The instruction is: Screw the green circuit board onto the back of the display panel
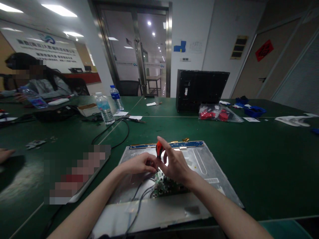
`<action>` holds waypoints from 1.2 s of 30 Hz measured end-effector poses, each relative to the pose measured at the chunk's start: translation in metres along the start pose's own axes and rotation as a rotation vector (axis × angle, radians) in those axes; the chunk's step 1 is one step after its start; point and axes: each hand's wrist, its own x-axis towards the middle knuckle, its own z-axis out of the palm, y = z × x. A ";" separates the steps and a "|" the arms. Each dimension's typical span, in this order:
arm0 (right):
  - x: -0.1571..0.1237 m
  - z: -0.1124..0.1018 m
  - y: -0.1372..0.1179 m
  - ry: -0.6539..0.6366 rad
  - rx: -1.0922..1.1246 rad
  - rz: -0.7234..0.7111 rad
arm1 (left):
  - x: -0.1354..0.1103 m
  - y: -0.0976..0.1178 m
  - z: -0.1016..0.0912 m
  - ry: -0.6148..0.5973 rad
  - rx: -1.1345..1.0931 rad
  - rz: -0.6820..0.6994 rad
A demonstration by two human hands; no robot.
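Observation:
My right hand (175,162) grips the red-and-black handle of a screwdriver (159,150), which stands upright with its tip low over a green circuit board (161,187). Whether the tip touches a screw is hidden. Close beside it, my left hand (146,163) has its fingers curled together near the screwdriver's shaft; what they pinch, if anything, I cannot make out. Under both hands lies a flat metal display panel (211,166) with a narrow blue circuit strip (191,144) along its far edge. Dark cables (139,205) run from the board toward me.
Left of the panel lies a blurred-out flat device (82,176). Two water bottles (104,108) stand behind it near a black cable (128,131). A black monitor casing (201,89) and a bag of red parts (219,113) are at the back. Another person (50,83) sits at far left.

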 end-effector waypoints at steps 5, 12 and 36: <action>0.000 0.001 0.000 0.022 -0.002 -0.010 | 0.000 0.000 0.001 0.008 0.017 -0.019; 0.000 -0.001 -0.001 0.022 0.067 -0.003 | 0.001 -0.001 0.000 -0.024 -0.017 0.045; 0.000 -0.004 -0.003 0.017 0.079 -0.050 | 0.002 -0.003 -0.001 -0.044 -0.009 0.017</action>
